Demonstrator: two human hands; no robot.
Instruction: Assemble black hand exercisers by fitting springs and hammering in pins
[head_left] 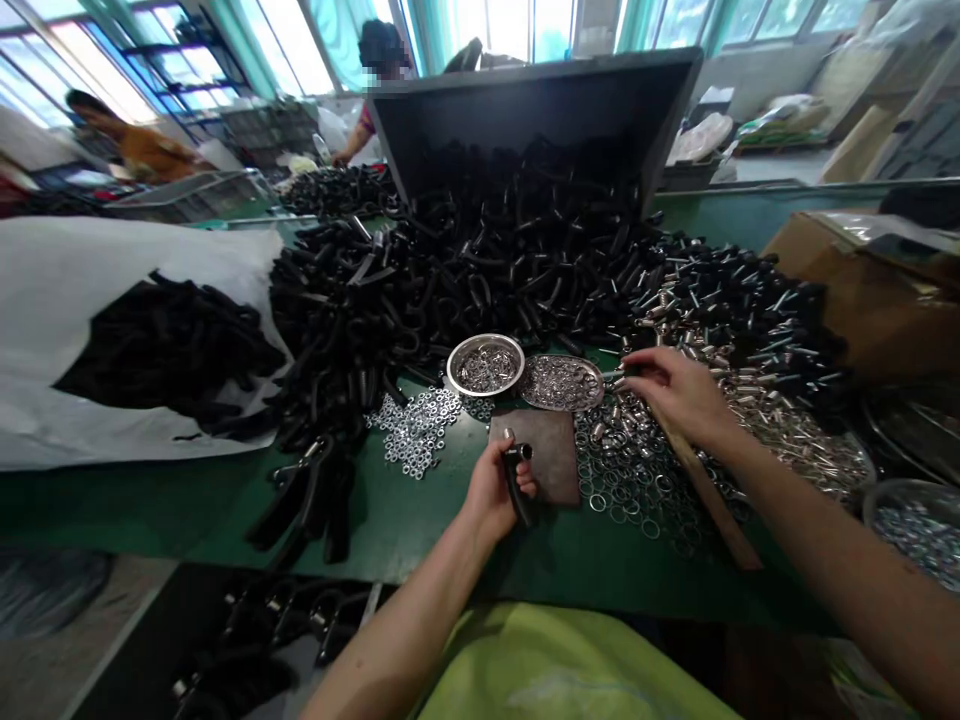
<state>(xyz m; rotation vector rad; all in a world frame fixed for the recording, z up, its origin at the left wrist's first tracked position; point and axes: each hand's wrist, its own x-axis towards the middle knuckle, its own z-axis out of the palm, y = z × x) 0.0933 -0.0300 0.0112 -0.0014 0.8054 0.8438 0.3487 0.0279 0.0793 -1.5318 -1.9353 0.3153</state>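
Note:
My left hand (495, 488) is wrapped around a black curved tubular handle (517, 492) with an open round end facing up. A short shiny metal piece shows at its top beside my thumb. The handle is above a square brown plate (555, 455) on the green table. To the right, my right hand (679, 388) is in a pinch at the edge of the small metal parts, thumb and forefinger close together. Whatever lies between those fingertips is too small to make out. An oval metal tray (562, 383) of tiny parts is just left of them, beside a round metal bowl (486, 366).
Black handles (480, 270) pile up before a tipped grey bin (540, 110). Nuts (416, 430) lie left, metal rings (637, 505) right, near a wooden strip (705, 480). A white sack (135, 250) and a cardboard box (862, 280) flank the table. Two people work beyond.

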